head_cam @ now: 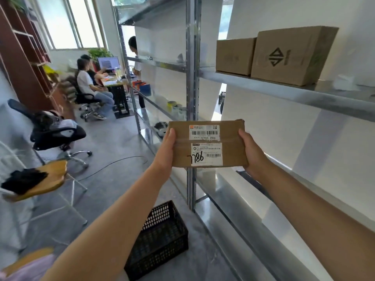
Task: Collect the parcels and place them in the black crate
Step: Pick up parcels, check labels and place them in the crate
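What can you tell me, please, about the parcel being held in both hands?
The parcel is a flat brown cardboard box, sealed with clear tape across its middle. The face turned to the camera carries two white shipping labels with barcodes; the lower label bears handwritten black digits. Its far right corner looks slightly torn. It is held in the air before the metal shelving, the left hand gripping its left edge and the right hand its right edge, thumbs on top.
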### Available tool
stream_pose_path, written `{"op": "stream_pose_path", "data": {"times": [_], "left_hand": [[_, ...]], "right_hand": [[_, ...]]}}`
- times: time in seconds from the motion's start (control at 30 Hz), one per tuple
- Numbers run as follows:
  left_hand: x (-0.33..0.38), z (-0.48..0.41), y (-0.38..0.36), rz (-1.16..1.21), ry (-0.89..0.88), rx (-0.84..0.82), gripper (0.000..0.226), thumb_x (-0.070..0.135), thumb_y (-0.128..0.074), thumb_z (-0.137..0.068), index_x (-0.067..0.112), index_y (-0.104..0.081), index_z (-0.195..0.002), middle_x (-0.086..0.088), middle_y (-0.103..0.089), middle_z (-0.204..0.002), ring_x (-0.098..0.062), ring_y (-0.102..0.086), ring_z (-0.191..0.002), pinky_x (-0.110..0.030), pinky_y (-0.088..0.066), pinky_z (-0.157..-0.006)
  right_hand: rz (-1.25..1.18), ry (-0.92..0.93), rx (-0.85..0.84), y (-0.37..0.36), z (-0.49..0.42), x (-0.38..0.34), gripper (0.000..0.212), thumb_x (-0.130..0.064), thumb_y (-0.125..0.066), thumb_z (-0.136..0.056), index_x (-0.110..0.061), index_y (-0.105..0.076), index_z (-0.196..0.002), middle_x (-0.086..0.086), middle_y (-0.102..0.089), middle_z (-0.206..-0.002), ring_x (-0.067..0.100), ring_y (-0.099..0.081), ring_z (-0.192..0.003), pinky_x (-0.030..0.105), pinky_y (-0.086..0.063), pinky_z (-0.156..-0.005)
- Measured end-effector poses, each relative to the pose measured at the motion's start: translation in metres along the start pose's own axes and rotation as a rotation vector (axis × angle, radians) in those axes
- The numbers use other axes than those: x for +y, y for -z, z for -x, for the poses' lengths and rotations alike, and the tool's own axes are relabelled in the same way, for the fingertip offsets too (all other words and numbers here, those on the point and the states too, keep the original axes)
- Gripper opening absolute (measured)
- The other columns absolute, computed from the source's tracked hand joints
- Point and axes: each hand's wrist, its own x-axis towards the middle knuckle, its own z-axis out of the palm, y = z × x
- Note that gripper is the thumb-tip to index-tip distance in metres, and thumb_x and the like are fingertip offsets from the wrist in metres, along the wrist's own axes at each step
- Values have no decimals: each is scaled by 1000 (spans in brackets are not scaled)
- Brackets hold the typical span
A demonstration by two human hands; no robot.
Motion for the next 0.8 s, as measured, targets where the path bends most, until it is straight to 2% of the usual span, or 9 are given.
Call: {"op": "stream_pose_path", "data": {"times": [0.1,0.2,0.27,0.33,0.43,0.53,0.57,0.63,0.8], "left_hand": [[2,-22,39,-8,-12,44,50,51,-31,-98,20,-51,-133,-6,-70,-114,-21,-70,-98,-35,-58,-82],[8,-47,77,-14,-17,83,51,49,-32,-98,18,-50,-134,-8,-68,-118,-22,-68,-101,-29,-58,-77],[9,-63,104,-24,-8,116,51,49,-31,-99,17,-50,-134,-8,-67,-119,-20,-68,-101,-29,-57,-78],[6,-78,129,-46,-3,138,52,50,-29,-99,18,-50,-134,-8,-66,-121,-22,-67,-105,-35,-55,-86],[-3,-97,161,-56,3,176,53,52,-30,-98,18,-49,-134,-9,-64,-125,-23,-66,-108,-36,-55,-89],[-16,-117,190,-57,42,255,61,58,-33,-95,19,-39,-142,-9,-47,-145,-26,-52,-127,-49,-42,-105],[-19,-124,199,-56,54,272,62,58,-34,-95,19,-39,-142,-9,-48,-144,-27,-52,-126,-51,-41,-106],[-20,-139,213,-50,60,290,55,55,-33,-96,19,-49,-135,-8,-62,-129,-26,-61,-116,-50,-45,-102],[-12,-173,251,-46,47,443,50,52,-32,-98,19,-55,-129,-7,-67,-120,-23,-66,-108,-43,-51,-96]], "right_hand": [[-14,-15,-39,-37,-35,8,39,-53,-42,-92,-27,-60,-114,6,-69,-112,23,-63,-107,45,-42,-104],[-12,-34,-78,-77,-71,15,33,-53,-41,-93,-30,-63,-101,1,-72,-100,20,-65,-99,43,-43,-103],[-6,-45,-106,-102,-93,21,36,-54,-40,-93,-30,-62,-107,2,-71,-104,20,-65,-101,43,-43,-103],[3,-59,-131,-125,-116,28,40,-56,-40,-92,-29,-60,-114,4,-69,-110,22,-64,-105,44,-43,-103],[8,-81,-160,-154,-148,40,42,-55,-41,-91,-28,-59,-118,6,-68,-114,24,-63,-107,44,-44,-101],[7,-113,-202,-179,-181,55,35,-54,-41,-92,-31,-64,-106,2,-73,-101,20,-66,-98,37,-51,-89],[11,-119,-213,-187,-192,60,33,-54,-41,-93,-32,-66,-100,-2,-75,-92,18,-67,-94,35,-51,-86],[27,-135,-241,-203,-218,66,32,-52,-41,-93,-33,-66,-95,-3,-75,-87,18,-67,-90,37,-51,-88],[49,-147,-369,-253,-280,66,37,-54,-41,-92,-30,-64,-107,6,-70,-108,23,-65,-102,41,-49,-95]]}}
